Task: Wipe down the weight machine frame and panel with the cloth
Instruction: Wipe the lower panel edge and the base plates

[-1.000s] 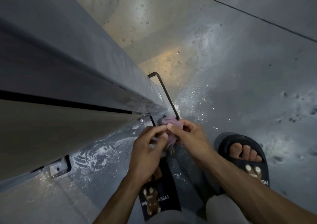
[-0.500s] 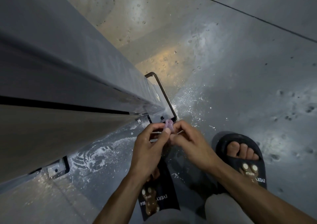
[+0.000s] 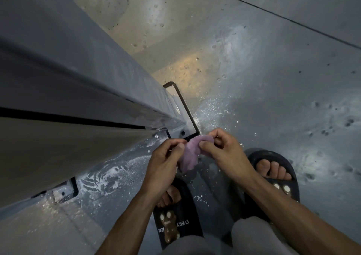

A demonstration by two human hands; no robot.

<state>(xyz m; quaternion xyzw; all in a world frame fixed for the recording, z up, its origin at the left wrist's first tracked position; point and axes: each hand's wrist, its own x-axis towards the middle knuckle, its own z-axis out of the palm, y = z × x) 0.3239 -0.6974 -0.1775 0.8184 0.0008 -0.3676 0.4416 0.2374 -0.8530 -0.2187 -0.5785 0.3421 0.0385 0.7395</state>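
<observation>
A small purple cloth (image 3: pixel 189 153) hangs between my two hands just in front of the machine's base. My left hand (image 3: pixel 165 166) pinches its left edge with thumb and fingers. My right hand (image 3: pixel 224 151) pinches its upper right edge. The grey weight machine frame (image 3: pixel 82 75) rises along the left, with a paler panel (image 3: pixel 48 153) below a dark gap. Its black-edged foot plate (image 3: pixel 182 118) sits on the floor just beyond the cloth. Neither hand touches the frame.
The grey floor (image 3: pixel 273 98) is speckled with white dust and water marks near the base. My feet in black slides (image 3: pixel 277 178) stand under my arms. A small bolted bracket (image 3: pixel 64 193) sits at the panel's lower left.
The cloth was bunched small between my fingertips; now it is spread wider and hangs down between both hands. The hands have drawn slightly apart.
</observation>
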